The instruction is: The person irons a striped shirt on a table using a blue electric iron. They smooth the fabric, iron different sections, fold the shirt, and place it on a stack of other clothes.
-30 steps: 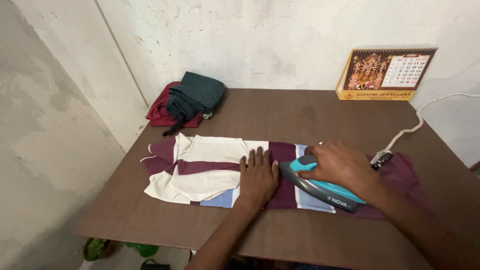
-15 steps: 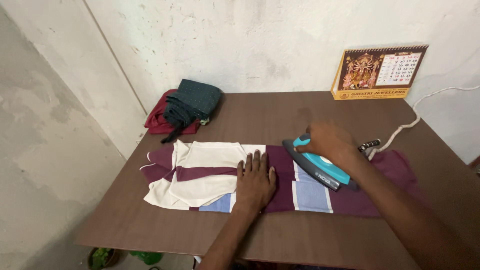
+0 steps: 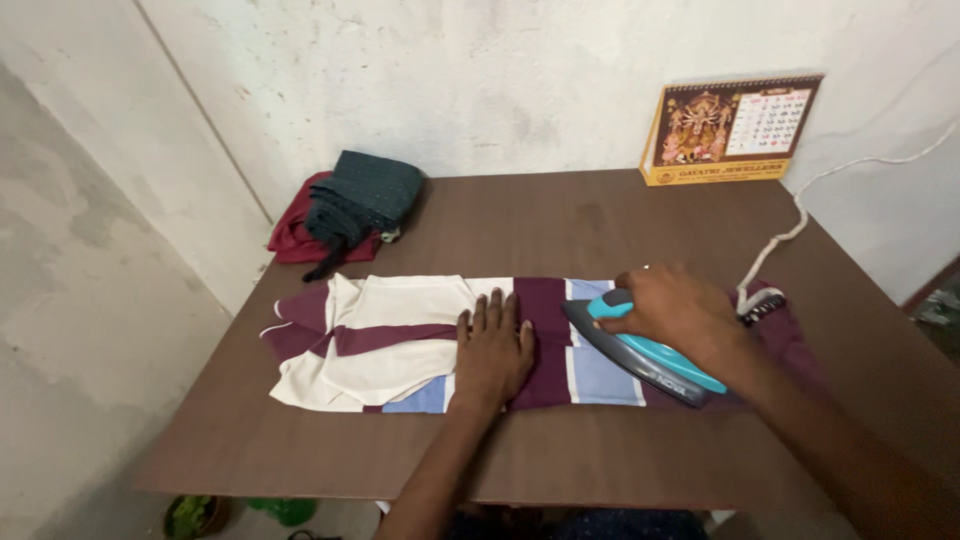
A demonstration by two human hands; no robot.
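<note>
Iron now nearer left hand.

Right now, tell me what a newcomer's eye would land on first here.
First the teal and grey iron, gripped by the right hand on the striped maroon, white and blue garment spread across the brown table. The left hand presses flat on the cloth beside it. A pile of folded clothes sits at the far left corner, a desk calendar against the wall.
</note>
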